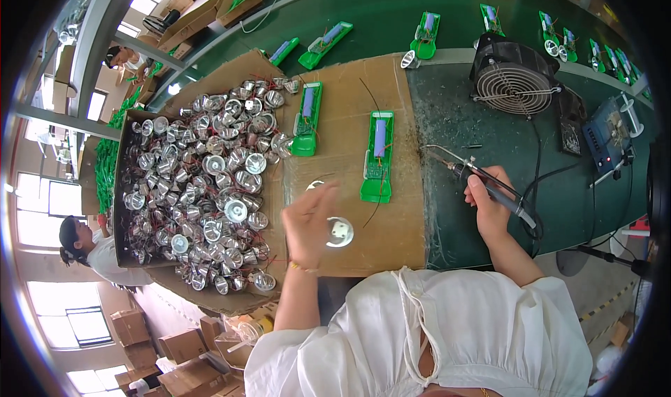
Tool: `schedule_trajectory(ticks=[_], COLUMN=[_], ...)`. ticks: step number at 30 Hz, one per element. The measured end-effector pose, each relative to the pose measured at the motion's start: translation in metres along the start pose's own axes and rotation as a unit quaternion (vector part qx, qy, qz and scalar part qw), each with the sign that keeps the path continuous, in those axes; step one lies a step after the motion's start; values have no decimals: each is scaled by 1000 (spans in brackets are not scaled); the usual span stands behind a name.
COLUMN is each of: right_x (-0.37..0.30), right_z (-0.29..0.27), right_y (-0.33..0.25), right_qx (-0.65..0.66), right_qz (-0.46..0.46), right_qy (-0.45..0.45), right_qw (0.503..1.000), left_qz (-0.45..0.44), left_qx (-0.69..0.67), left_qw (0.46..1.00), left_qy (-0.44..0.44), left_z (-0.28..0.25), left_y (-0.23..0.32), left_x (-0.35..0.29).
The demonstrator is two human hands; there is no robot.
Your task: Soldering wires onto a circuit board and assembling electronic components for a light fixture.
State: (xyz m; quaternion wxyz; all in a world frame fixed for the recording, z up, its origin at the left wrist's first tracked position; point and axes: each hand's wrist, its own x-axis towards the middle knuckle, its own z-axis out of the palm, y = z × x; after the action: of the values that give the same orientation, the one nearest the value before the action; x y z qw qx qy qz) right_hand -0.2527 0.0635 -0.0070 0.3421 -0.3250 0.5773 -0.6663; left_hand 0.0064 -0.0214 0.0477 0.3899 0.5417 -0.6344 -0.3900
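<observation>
My right hand (492, 198) is closed around a soldering iron (516, 208), its tip pointing left toward the edge of the cardboard mat. My left hand (307, 222) is over the mat, its fingers smeared by motion. Right beside it is a shiny reflector cup (340, 232) with a white centre; whether the hand touches it is unclear. Another cup, partly hidden, shows above the fingers. Between my hands lies an open green casing (377, 187) with a blue cylindrical battery (380, 138), a small circuit board and thin wires. A second green casing (305, 144) lies farther left.
A box (122, 187) heaped with reflector cups (213, 164) stands at left. A fan (514, 89) and a blue soldering station (611, 135) with cables occupy the right bench. More green casings (425, 47) line the far belt. Other people (115, 261) are at left.
</observation>
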Motion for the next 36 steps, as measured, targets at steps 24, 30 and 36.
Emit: schedule_trajectory(ticks=[24, 30, 36], right_x=[-13, -13, -15], right_z=[46, 47, 45], right_y=[4, 9, 8], right_qx=[-50, -49, -42], right_qz=[-22, -24, -16], right_qy=[-106, -112, -111], right_qw=[993, 992, 993], left_qz=[-35, -71, -87], left_qx=[5, -20, -22], left_qw=[998, 996, 994], left_qy=[-42, -59, -65], left_z=[51, 50, 51], left_y=[-42, -39, -38], left_x=[24, 25, 26])
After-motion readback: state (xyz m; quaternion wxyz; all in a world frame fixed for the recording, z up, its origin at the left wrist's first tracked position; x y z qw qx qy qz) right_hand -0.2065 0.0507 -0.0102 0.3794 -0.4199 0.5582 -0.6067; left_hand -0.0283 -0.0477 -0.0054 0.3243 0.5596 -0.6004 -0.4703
